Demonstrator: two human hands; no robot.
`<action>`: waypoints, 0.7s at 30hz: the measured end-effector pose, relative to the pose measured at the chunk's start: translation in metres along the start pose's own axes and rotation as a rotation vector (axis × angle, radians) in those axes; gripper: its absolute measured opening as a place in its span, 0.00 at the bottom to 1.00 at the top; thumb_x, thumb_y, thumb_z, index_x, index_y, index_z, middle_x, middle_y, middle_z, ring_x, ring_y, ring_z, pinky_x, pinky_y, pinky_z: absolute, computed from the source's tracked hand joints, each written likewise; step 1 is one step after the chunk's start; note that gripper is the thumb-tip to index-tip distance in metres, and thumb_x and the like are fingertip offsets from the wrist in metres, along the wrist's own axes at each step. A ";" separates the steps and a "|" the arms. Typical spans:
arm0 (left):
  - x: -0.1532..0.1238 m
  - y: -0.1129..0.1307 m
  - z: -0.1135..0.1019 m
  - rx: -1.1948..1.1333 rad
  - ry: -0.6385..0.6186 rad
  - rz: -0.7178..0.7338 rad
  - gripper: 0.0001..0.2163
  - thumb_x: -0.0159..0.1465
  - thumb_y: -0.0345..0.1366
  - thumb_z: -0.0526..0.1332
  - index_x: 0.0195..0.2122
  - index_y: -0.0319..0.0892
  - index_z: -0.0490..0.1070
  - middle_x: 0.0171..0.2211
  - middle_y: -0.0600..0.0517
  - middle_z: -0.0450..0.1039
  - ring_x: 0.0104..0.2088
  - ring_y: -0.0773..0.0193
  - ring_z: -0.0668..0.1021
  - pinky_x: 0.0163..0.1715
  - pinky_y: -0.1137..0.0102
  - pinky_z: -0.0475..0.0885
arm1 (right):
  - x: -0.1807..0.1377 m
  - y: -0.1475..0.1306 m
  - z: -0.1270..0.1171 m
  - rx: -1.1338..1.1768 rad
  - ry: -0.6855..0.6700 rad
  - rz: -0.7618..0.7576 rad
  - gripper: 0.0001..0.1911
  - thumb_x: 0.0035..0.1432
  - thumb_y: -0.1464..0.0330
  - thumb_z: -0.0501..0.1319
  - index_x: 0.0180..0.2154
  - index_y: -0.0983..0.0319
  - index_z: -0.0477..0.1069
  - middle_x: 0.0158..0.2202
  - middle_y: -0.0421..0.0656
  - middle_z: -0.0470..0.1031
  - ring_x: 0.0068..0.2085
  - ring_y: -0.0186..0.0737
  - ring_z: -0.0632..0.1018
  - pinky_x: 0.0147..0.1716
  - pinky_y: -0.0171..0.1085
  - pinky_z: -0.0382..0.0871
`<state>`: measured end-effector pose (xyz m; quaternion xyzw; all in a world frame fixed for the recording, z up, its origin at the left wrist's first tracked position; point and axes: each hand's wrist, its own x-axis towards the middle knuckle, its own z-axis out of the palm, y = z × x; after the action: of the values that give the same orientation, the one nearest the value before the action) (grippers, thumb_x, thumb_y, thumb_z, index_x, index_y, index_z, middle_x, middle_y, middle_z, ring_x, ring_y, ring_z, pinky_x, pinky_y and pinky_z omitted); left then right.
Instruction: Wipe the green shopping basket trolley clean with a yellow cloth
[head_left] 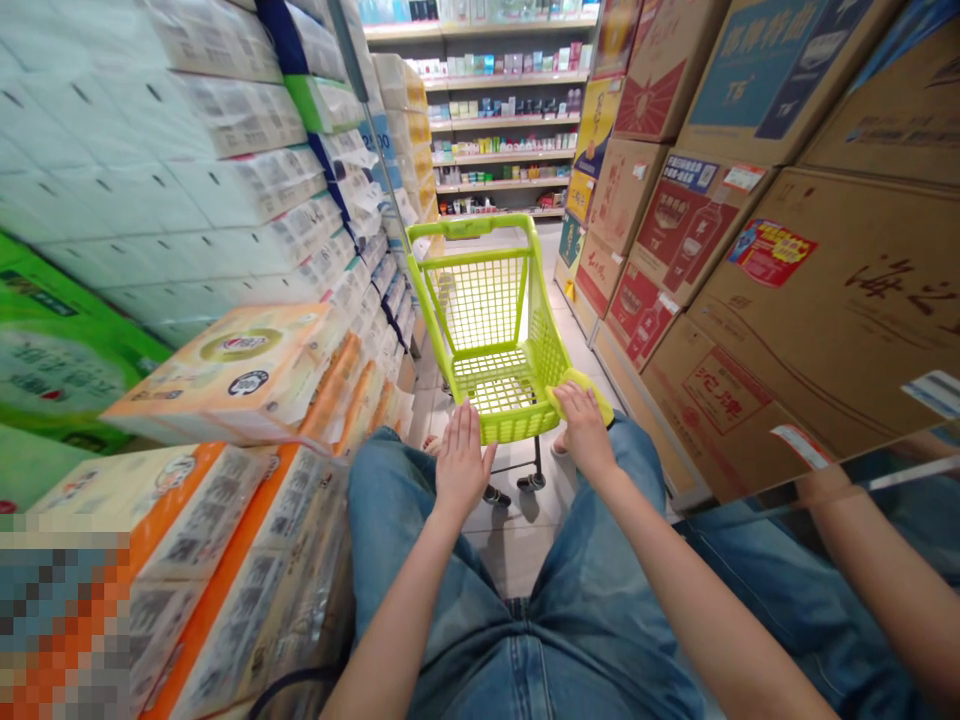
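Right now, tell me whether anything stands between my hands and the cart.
Nothing visible does. The left hand lies flat on the near rim of the cart, and the right hand rests on its near right corner; both touch it.

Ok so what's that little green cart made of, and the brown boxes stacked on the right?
The cart looks like moulded plastic, lime green with a slight sheen; its walls are a one-piece grid. The boxes look like matte brown cardboard, with printed graphics and stuck-on labels; likely corrugated, but no cut edge shows.
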<state>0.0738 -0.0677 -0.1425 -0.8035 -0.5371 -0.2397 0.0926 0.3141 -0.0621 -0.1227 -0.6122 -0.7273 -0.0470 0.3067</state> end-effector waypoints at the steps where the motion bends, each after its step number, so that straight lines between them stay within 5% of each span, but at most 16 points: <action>1: 0.003 -0.002 0.002 -0.007 0.003 -0.010 0.33 0.72 0.44 0.48 0.73 0.35 0.35 0.72 0.39 0.46 0.72 0.53 0.51 0.69 0.56 0.54 | 0.002 -0.002 0.001 -0.001 -0.002 0.005 0.33 0.52 0.83 0.48 0.59 0.66 0.65 0.58 0.51 0.71 0.66 0.44 0.63 0.69 0.52 0.51; 7: 0.032 -0.030 0.015 -0.050 0.020 -0.122 0.34 0.72 0.50 0.43 0.72 0.31 0.40 0.72 0.36 0.45 0.72 0.53 0.50 0.69 0.55 0.52 | 0.019 -0.029 0.018 0.018 -0.027 0.019 0.33 0.54 0.84 0.46 0.61 0.68 0.64 0.60 0.52 0.70 0.67 0.45 0.62 0.69 0.52 0.50; 15: 0.105 -0.118 0.021 -0.181 -0.062 -0.358 0.41 0.68 0.58 0.48 0.71 0.28 0.44 0.72 0.34 0.42 0.72 0.48 0.48 0.70 0.54 0.43 | 0.064 -0.109 0.061 0.046 -0.088 -0.012 0.27 0.63 0.81 0.47 0.62 0.69 0.63 0.61 0.57 0.70 0.66 0.47 0.65 0.68 0.53 0.53; 21: 0.143 -0.133 0.036 -0.295 -0.141 -0.516 0.40 0.65 0.47 0.54 0.69 0.23 0.43 0.72 0.29 0.39 0.72 0.45 0.45 0.70 0.50 0.45 | 0.100 -0.152 0.082 0.063 -0.162 -0.067 0.23 0.67 0.78 0.46 0.60 0.72 0.64 0.58 0.61 0.72 0.63 0.50 0.69 0.66 0.56 0.56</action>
<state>0.0077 0.1180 -0.1193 -0.6598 -0.6880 -0.2744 -0.1268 0.1364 0.0233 -0.0916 -0.5792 -0.7711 0.0152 0.2641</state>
